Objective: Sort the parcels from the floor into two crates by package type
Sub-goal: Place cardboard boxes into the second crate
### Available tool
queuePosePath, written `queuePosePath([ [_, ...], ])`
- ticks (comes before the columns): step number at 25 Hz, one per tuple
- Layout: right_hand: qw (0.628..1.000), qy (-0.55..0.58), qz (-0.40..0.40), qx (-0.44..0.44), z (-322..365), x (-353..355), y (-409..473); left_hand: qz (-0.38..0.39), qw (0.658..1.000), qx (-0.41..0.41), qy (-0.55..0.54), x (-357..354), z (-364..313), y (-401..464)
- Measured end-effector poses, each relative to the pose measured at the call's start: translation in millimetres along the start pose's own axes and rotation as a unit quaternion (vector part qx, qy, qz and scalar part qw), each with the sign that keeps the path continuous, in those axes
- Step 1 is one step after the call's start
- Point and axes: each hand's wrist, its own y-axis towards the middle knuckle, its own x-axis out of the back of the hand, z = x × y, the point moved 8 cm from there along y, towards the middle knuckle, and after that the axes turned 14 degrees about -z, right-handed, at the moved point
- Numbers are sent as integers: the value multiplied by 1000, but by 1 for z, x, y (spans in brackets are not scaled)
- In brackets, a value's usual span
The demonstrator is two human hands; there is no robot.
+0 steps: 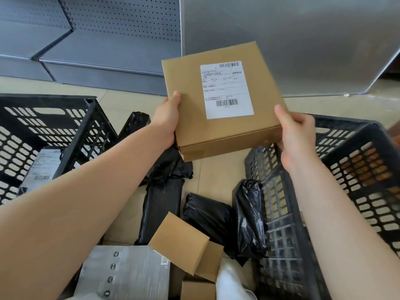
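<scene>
I hold a flat brown cardboard box [190,118] with a white shipping label up in front of me, above the floor between two black crates. My left hand [166,118] grips its left edge, thumb on top. My right hand [296,133] grips its right near corner. The left crate [71,118] holds a grey labelled bag. The right crate [337,180] stands below my right arm. On the floor lie several black plastic-wrapped parcels [207,215], small brown boxes [179,241] and a grey mailer bag [123,271].
Grey metal shelving [104,46] with pegboard backs stands behind, and a shiny metal panel [303,40] at the back right. The floor is beige tile [216,169]. A white item [231,280] lies at the bottom edge between the parcels and the right crate.
</scene>
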Motion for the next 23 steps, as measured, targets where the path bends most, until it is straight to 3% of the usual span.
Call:
queuePosePath([
  [6, 999, 40, -32, -5, 19, 83, 24, 77, 994, -58, 52, -88, -14, -71],
  [12, 992, 55, -108, -25, 17, 172, 46, 172, 982, -17, 77, -149, 33, -129],
  [19, 973, 75, -215, -24, -9, 252, 58, 330, 926, -51, 179, -172, 85, -194],
  [23, 971, 45, -236, 5, -26, 284, 71, 322, 904, -84, 270, -171, 108, -191],
])
